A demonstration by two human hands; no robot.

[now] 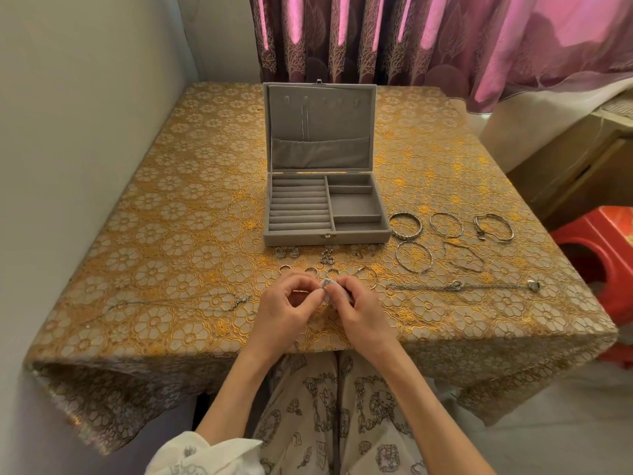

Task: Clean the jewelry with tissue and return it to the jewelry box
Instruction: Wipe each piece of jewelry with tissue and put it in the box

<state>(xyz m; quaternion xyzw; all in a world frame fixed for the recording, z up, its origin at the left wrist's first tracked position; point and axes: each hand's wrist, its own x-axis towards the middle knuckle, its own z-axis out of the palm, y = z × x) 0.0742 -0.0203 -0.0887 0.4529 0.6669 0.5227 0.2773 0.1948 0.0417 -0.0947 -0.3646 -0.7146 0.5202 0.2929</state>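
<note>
Item: small silver ring [327, 282], in work above the worktop [144, 234] near its front edge, short of the open jewelry box [325, 207]. Left hand [291, 308] pinches it at the band; right hand [356, 308] curls round a tissue [331, 292] pressed to it. Judged light, rigid, slippery; hold by the edges

Jewelry box [327, 214] open at table [164, 186] centre, lid upright behind tray. Bangles [406, 225] right of box, in two rows. Small rings [286, 252] on cloth just before box. Chain necklace [462, 286] at right near edge, another chain [191, 303] at left. Both hands between, at near edge. Stool [603, 255] beside table, right.
</note>
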